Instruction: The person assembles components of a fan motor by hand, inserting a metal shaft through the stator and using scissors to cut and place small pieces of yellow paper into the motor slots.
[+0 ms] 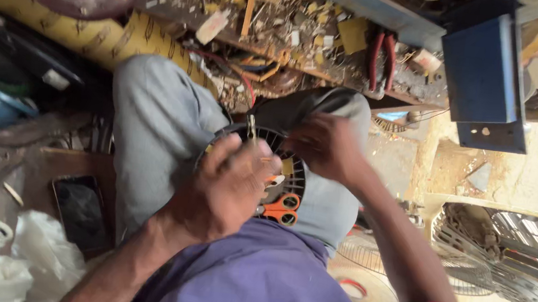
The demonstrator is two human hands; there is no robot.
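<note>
Left hand closed on round black motor part; right hand, blurred, grip unclear. Could slip off lap, orange scissors too.

Pretty clearly a small repair workshop, the cramped cluttered kind. There's a workbench buried in scraps, wire offcuts and little parts, with red-handled pliers lying on it. Wire fan guards are stacked on the right, a blue metal casing sits above them, and orange scissors rest on the person's lap.
</note>
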